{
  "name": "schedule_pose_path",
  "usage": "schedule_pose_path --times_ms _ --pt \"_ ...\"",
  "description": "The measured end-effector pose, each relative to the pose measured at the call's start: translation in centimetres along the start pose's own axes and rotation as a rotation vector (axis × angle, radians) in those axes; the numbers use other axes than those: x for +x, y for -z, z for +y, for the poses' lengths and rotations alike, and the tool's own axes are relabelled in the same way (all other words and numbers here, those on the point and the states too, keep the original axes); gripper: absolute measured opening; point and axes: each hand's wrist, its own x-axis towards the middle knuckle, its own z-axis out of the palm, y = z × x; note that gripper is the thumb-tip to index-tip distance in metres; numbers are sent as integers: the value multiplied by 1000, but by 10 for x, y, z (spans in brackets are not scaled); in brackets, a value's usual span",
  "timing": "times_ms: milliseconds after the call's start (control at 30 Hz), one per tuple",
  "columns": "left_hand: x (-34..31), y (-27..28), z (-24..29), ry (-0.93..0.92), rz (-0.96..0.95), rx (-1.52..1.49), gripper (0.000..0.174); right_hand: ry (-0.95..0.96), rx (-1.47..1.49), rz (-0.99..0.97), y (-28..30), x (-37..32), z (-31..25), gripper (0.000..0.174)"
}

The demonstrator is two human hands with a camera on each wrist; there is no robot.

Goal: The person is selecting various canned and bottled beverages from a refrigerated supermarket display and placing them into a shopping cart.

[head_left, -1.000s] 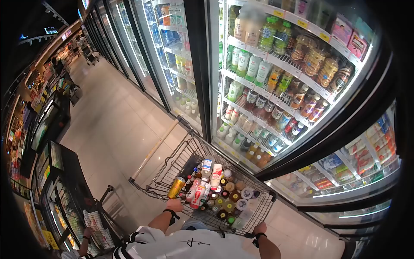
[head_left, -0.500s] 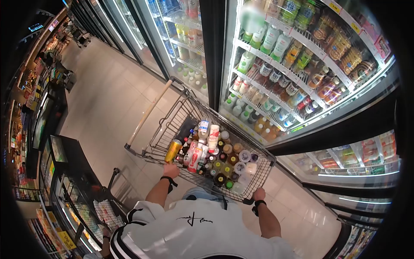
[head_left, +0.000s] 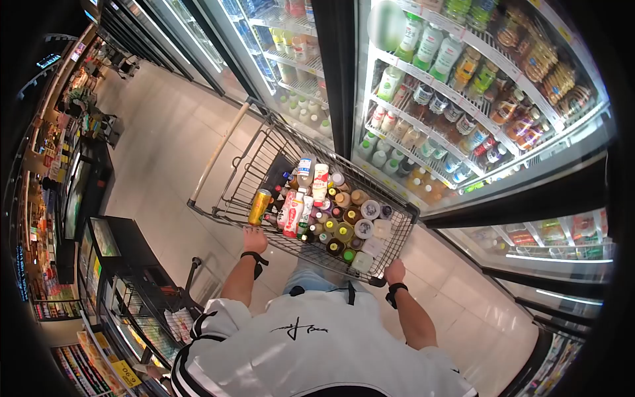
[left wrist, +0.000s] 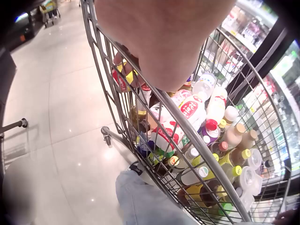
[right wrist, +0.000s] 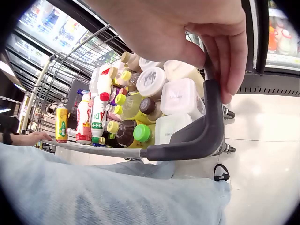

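Note:
A wire shopping cart stands crosswise in front of me, loaded with drink bottles and tubs. My left hand grips its near side rim, the fingers curled over the bar beside a yellow can. At the right end, my right hand holds the end rim by the black plastic corner. White bottles with red labels lean next to the can. Brown and yellow bottles with coloured caps crowd the middle, including a green cap. Square white tubs sit nearest my right hand.
Lit drink fridges with glass doors line the far side of the cart. The cart's push handle is at its left end. Black display cases stand at the left, along a tiled aisle where distant people and carts show.
The cart and both hands have shifted up in the head view, and the cart now lies closer to the fridge doors there. Both hands keep their hold on the rim.

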Motion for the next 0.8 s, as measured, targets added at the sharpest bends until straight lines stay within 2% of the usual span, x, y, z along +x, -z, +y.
schedule_pose_path --times_ms 100,167,233,300,367,433,467,500,567,600,667,800 --pt "18 5 -21 16 -65 -2 41 11 -18 15 -13 11 -27 22" --pt "31 8 -33 2 89 81 42 -22 -31 13 -13 16 -54 22" --pt "48 24 -49 18 24 64 42 -69 -40 11 -21 17 -85 22" --pt "64 43 -70 -76 -81 62 44 -136 -35 36 -36 23 -102 21" --pt "82 44 -94 -116 -56 47 43 -192 -31 49 -39 29 -129 17" --pt "99 46 -116 -135 -166 -51 41 -139 -57 8 -42 37 -155 14" --pt "109 44 -122 -112 -189 -70 38 -232 -55 -61 -33 41 -175 15" --pt "118 41 -133 -130 -204 -71 38 -236 -45 -40 -43 46 -182 14" --pt "131 35 -149 -122 -41 -18 35 -255 -61 -38 -45 50 -205 13" --pt "140 35 -160 -118 -70 -13 36 -265 -66 -49 -47 53 -216 13" --pt "153 40 -183 -120 -62 11 36 -236 -57 -139 -61 60 -232 15" --pt "180 41 -214 -101 -35 32 36 -106 -126 -138 -78 65 -258 19"
